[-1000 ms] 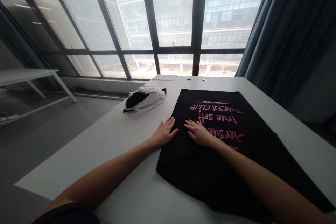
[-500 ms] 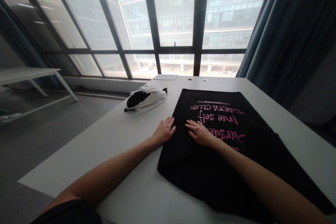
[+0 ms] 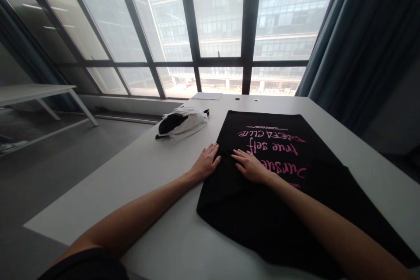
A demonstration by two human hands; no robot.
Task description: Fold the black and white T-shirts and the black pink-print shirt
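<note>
A black T-shirt (image 3: pixel 236 210) lies spread flat on the white table (image 3: pixel 157 218), its pink lettering upside down to me. My left hand (image 3: pixel 205 162) rests open at the shirt's left edge, fingertips on the cloth. Flat on the shirt, just left of the lettering, lies my right hand (image 3: pixel 251 166) with its fingers spread. My right forearm crosses over the lower part of the shirt and hides some of it.
A crumpled white and black garment (image 3: pixel 187 122) sits on the table's left side. Paper (image 3: pixel 206 96) lies at the far edge, by the windows. A second white table (image 3: pixel 36 91) stands at the left, and a blue curtain (image 3: pixel 354 39) hangs at the right.
My left hand has shifted very slightly up and to the right along the shirt's edge. Otherwise nothing has visibly moved.
</note>
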